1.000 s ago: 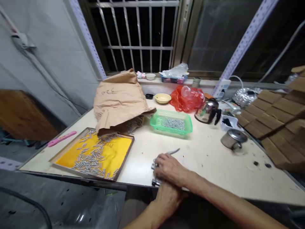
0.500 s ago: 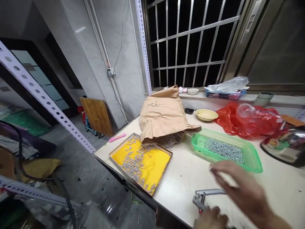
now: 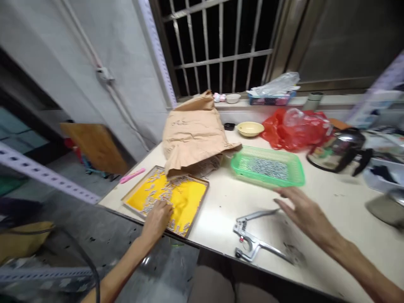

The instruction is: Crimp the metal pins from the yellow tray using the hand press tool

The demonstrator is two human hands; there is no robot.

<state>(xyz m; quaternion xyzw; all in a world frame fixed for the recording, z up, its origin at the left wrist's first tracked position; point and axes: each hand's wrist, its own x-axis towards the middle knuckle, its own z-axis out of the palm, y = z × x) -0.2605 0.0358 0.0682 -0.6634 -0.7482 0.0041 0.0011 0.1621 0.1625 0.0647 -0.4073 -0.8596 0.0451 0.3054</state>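
Observation:
In the shallow tray (image 3: 196, 212) lined with yellow, my left hand (image 3: 158, 216) reaches down into a scatter of small ridged metal pieces (image 3: 151, 203). Its fingers are curled together; whatever is between the fingertips is hidden. My right hand (image 3: 298, 206) hovers just in front of the green basket (image 3: 268, 182), thumb and fingers a little apart, with nothing visible in them. Silver pliers (image 3: 252, 246) with a spring and a small red part lie on the table below that hand, handles spread. More small metal pieces (image 3: 268, 167) lie inside the basket.
A large brown paper bag (image 3: 195, 134) overlaps the tray's back edge. A pink-handled tool (image 3: 132, 175) lies left of the tray. Behind are a yellow dish (image 3: 250, 128) and a red plastic bag (image 3: 296, 130). A glass kettle (image 3: 341, 147) stands to the right.
My left hand has left the pliers and moved into the yellow tray. The pliers now lie on the table. My right hand's fingers have parted near the basket. The view has swung right.

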